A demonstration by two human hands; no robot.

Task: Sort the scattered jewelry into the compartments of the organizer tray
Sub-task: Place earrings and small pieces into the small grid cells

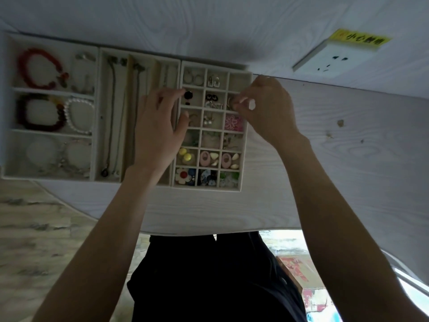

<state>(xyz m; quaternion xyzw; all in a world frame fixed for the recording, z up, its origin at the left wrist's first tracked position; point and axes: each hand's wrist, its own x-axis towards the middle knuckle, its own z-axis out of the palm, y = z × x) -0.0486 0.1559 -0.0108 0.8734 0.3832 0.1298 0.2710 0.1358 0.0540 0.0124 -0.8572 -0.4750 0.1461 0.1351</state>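
Hands (pixel 160 122) over cream gridded tray (pixel 246 135)

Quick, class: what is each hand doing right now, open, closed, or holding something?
Left hand: open, fingers relaxed over the earring tray, holding nothing.
Right hand: fingertips pinch a small earring over a right-column compartment.

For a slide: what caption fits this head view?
Both hands, left and right, work over the tray of earrings, right pinching a small piece.
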